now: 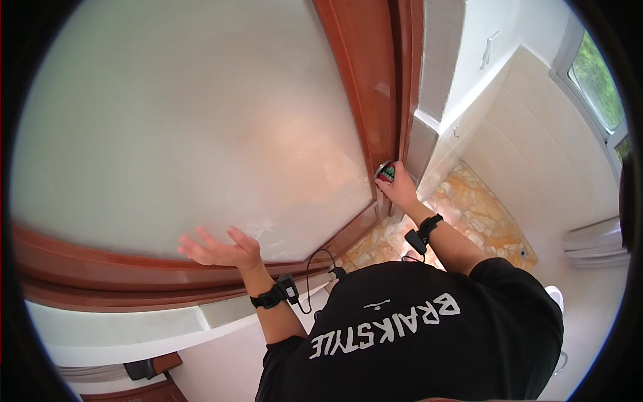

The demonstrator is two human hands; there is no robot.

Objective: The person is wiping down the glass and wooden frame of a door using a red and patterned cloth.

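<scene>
My right hand (pixel 401 188) is closed around a small round item (pixel 386 173) with a shiny metal rim and a red and green face. I hold it against the reddish-brown wooden stile (pixel 374 100) of a large frosted panel (pixel 201 125); whether it is fixed there, I cannot tell. My fingers partly cover it. Over the panel's lower wooden rail (pixel 150 271), my left hand (pixel 223 248) is raised with its fingers spread and nothing in it. Each wrist carries a black strapped device, one on the left wrist (pixel 276 294) and one on the right (pixel 423 233), with thin cables.
Marbled orange and cream floor (pixel 467 216) shows beyond my right arm, with a drain (pixel 524 253) near its edge. A pale wall (pixel 542 151) and a metal-framed window (pixel 598 80) lie to the right. A black cable (pixel 308 281) loops beside my left forearm.
</scene>
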